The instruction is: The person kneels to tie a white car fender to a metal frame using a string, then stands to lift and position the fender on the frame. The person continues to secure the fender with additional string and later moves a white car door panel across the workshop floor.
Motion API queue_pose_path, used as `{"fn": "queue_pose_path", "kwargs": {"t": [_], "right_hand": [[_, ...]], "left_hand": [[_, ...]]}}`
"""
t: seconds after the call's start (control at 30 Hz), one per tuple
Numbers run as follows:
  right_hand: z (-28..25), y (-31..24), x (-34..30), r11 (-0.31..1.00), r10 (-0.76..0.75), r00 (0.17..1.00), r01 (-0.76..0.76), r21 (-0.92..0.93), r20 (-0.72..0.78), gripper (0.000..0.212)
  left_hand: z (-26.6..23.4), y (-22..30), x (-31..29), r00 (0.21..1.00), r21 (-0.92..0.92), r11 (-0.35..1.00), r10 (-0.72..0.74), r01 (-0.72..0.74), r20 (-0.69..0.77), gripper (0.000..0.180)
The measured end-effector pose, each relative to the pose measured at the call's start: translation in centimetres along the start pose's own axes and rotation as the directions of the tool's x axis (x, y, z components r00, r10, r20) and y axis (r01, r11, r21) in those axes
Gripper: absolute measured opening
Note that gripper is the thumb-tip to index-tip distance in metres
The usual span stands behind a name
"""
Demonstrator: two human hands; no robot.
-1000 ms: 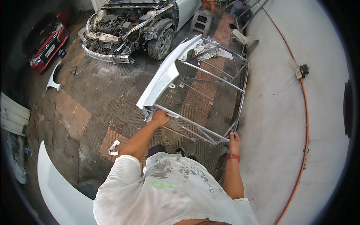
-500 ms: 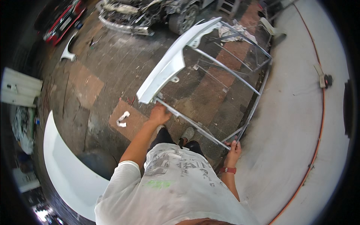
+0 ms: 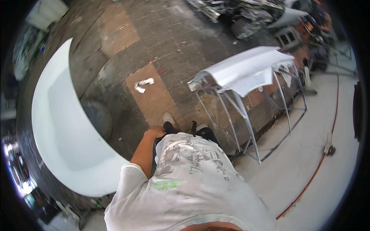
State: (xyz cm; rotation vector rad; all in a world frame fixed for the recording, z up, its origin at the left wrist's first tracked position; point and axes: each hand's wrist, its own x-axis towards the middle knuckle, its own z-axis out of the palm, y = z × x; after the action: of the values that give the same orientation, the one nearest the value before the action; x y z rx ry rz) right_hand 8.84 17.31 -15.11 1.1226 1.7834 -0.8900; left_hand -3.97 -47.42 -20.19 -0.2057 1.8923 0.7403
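Note:
A white car fender rests across the top of a grey metal-tube stand, which stands on the floor to my right, beside the pale wall. My left hand hangs by my dark trouser leg, apart from the fender and stand. Its fingers are partly turned from view, so I cannot tell whether they are closed. My right hand is out of sight. Nearest my left side lies a large, curved white body panel.
A tan floor patch bears a crumpled white scrap. Stripped car parts stand at the far right, with a person near them. An orange hose runs along the pale surface at right.
Both hands have let go of the stand. It now stands upright with the fender on top, farther right in view. My left hand has dropped to my leg; my right has left view.

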Motion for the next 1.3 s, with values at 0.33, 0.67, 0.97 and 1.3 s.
{"fn": "queue_pose_path", "kwargs": {"t": [0.33, 0.67, 0.97, 1.3], "right_hand": [[10.9, -29.3, -1.6, 0.806, -0.414, 0.873, 0.483, -0.343, 0.257, 0.054], [23.3, -41.2, 3.5, 0.550, -0.511, 0.792, 0.599, -0.582, 0.333, 0.047], [28.5, -44.3, 10.6, 0.776, -0.325, 0.866, 0.474, -0.416, 0.380, 0.052], [32.1, -75.8, 8.1, 0.549, -0.270, 0.818, 0.564, -0.617, 0.508, 0.053]], "left_hand": [[-2.4, -6.2, -7.4, 0.914, -0.510, 0.859, -0.165, -0.051, -0.370, 0.059], [-7.6, -8.8, -6.6, 0.968, -0.610, 0.792, -0.170, 0.022, -0.185, 0.055], [-14.2, -23.1, -1.0, 0.908, -0.724, 0.678, -0.371, 0.123, -0.193, 0.060], [-46.2, -19.3, 0.7, 0.597, -0.843, 0.527, -0.644, -0.109, -0.479, 0.057]]}}
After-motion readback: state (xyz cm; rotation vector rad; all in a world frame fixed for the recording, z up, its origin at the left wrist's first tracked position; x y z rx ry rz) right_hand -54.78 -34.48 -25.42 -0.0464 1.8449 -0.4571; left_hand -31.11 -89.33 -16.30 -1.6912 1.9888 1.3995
